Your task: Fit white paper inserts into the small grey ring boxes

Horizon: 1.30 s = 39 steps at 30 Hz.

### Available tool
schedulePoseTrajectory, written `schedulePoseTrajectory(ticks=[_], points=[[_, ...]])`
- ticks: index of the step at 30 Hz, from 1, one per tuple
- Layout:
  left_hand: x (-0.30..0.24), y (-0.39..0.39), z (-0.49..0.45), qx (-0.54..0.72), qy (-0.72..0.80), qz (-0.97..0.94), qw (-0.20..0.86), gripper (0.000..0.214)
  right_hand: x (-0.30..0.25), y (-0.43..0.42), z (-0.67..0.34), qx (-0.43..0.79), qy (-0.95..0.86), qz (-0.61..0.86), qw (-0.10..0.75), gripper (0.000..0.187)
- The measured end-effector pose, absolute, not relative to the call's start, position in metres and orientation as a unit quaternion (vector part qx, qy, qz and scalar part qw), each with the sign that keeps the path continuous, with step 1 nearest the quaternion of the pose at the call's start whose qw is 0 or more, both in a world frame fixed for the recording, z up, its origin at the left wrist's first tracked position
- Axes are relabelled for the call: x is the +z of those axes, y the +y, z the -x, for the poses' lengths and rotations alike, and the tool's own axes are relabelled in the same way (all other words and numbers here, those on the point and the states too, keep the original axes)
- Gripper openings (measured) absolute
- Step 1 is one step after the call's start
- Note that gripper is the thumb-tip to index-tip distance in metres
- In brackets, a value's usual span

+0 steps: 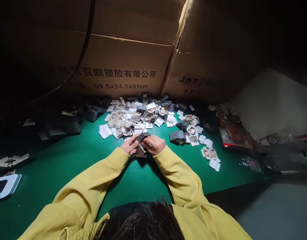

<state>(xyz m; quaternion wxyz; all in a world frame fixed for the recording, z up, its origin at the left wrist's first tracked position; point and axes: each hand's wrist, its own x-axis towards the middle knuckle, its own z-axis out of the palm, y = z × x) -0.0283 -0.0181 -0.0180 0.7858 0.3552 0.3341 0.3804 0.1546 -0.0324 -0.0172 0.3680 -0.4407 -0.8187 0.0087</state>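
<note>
Between my two hands, just above the green table (93, 160), is a small dark grey box (143, 136) with its lid tipped open and a lighter inside showing. My left hand (130, 145) grips the box from its left side, fingers closed on it. From the right, my right hand (155, 144) has its fingers bent against the box's opening; whether they pinch a piece of the lining is hidden. Just beyond the hands spreads a heap of white paper slips and folded card inserts (121, 121), mixed with more grey boxes.
Large cardboard cartons (123, 56) stand behind the heap. Another grey box (177, 136) lies right of my hands, near loose card pieces (209, 154). A red plastic packet (234, 135) lies at the right, and a white-rimmed device (7, 187) at the left edge.
</note>
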Motion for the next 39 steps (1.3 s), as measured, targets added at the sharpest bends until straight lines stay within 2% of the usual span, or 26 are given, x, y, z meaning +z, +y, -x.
schedulePoseTrajectory(ticks=[6, 10, 14, 17, 24, 30, 39], points=[[-0.022, -0.012, 0.03, 0.365, 0.352, -0.348, 0.788, 0.066, -0.006, -0.036, -0.154, -0.079, -0.831, 0.417, 0.359, 0.024], [-0.024, -0.011, 0.031, 0.358, 0.332, -0.357, 0.797, 0.057, -0.001, -0.036, -0.153, -0.136, -0.829, 0.402, 0.365, 0.032], [-0.028, -0.013, 0.031, 0.37, 0.317, -0.385, 0.784, 0.046, -0.009, -0.036, -0.15, -0.153, -0.819, 0.395, 0.387, 0.036], [-0.027, -0.015, 0.031, 0.355, 0.32, -0.399, 0.782, 0.046, -0.014, -0.039, -0.149, -0.141, -0.808, 0.397, 0.412, 0.036], [-0.017, -0.022, 0.028, 0.37, 0.341, -0.391, 0.771, 0.051, -0.016, -0.044, -0.151, -0.087, -0.792, 0.391, 0.46, 0.018], [-0.017, -0.021, 0.029, 0.355, 0.325, -0.397, 0.782, 0.053, -0.015, -0.044, -0.153, -0.113, -0.808, 0.413, 0.403, 0.035], [-0.023, -0.019, 0.032, 0.333, 0.298, -0.411, 0.794, 0.053, -0.005, -0.046, -0.148, -0.202, -0.82, 0.383, 0.375, 0.04]])
